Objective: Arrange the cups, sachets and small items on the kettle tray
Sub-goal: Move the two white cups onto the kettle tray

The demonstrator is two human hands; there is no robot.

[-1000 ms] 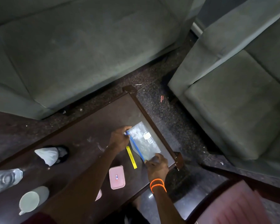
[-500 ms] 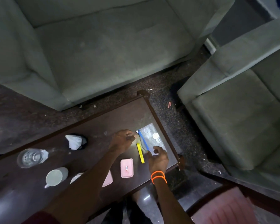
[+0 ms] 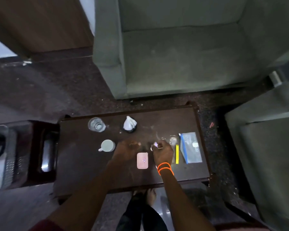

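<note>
Sachet point(image 3: 177, 154): yellow, lies just beside your right hand point(image 3: 163, 151).
Right hand: pinches something small, unclear.
Left hand point(image 3: 128, 150): blurred, grip unreadable.
Risk: your sweeping wrist could knock the white cup point(image 3: 107, 145).

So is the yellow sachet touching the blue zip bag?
Apart. The head view shows a dark strip of table between the yellow sachet and the zip bag.

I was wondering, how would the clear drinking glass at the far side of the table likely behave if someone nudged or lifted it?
The clear glass looks breakable, being see-through. It stands upright on the dark table, so a low push would probably slide it rather than tip it. Its smooth wall may be slippery to hold.
</note>
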